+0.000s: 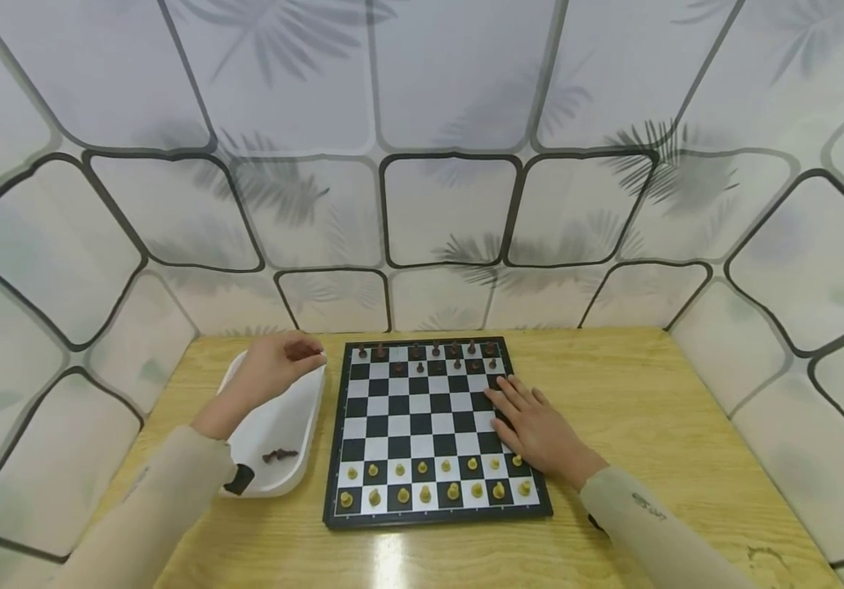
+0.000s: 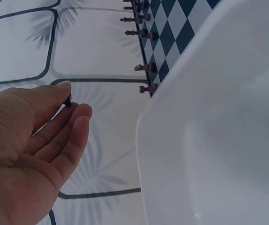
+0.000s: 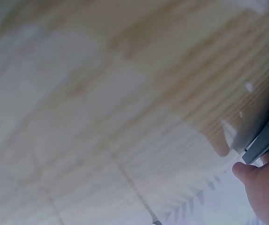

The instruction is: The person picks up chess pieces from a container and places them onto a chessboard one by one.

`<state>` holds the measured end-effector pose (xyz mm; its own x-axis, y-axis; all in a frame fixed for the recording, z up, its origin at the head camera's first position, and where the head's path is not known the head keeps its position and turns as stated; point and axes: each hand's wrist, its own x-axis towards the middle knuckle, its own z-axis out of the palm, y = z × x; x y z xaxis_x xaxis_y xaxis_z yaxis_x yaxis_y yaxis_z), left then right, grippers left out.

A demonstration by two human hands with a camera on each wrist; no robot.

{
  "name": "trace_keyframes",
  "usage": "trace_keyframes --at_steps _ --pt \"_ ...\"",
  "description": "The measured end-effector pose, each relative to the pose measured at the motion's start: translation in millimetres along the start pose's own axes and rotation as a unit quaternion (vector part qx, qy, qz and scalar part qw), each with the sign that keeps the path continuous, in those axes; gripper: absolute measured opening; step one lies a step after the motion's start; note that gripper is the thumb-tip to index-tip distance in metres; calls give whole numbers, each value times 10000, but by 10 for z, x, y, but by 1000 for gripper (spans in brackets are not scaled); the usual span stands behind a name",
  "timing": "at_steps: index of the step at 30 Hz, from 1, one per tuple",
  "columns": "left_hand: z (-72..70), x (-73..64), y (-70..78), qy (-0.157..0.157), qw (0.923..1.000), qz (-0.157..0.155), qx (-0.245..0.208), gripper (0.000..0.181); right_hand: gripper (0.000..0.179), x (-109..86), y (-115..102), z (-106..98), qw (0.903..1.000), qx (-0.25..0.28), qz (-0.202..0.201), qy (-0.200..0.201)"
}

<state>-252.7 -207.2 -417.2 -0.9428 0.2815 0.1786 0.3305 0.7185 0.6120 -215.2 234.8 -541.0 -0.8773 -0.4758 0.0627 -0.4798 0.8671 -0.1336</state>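
Observation:
Above the far end of a white tray [image 1: 263, 421], my left hand [image 1: 275, 364] pinches a small dark chess piece [image 2: 68, 100] between thumb and fingertips. Most of that piece is hidden by the fingers. My right hand [image 1: 538, 425] rests with extended fingers on the right edge of the chessboard [image 1: 419, 403]. Dark red chess pieces [image 1: 435, 349] stand in two rows at the far side, with gaps toward the left. Yellow chess pieces [image 1: 425, 492] fill two rows on the near side. More dark red chess pieces [image 1: 280, 454] lie in the tray's near part.
Board and tray sit side by side on a wooden table [image 1: 613, 384], the tray to the left. A patterned wall [image 1: 440, 213] encloses the table at the back and both sides. The tray's raised rim stands close to the board's left edge.

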Motion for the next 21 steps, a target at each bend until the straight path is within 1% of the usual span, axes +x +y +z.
trace_keyframes --at_steps 6,11,13,17,21 --pt "135 214 105 -49 10000 1 -75 15 61 -17 -5 -12 10000 51 -1 0" --pt "276 388 163 -177 9998 -79 -112 16 60 -20 4 0 10000 71 -25 42" --pt "332 445 175 -250 9995 -165 -127 17 60 -18 6 1 9999 81 -49 78" --pt "443 532 189 -378 9987 -296 -154 17 59 -13 12 9 9999 69 -76 132" --pt "535 582 199 -420 9986 -316 -64 13 59 -15 9 -5 9999 73 -61 111"
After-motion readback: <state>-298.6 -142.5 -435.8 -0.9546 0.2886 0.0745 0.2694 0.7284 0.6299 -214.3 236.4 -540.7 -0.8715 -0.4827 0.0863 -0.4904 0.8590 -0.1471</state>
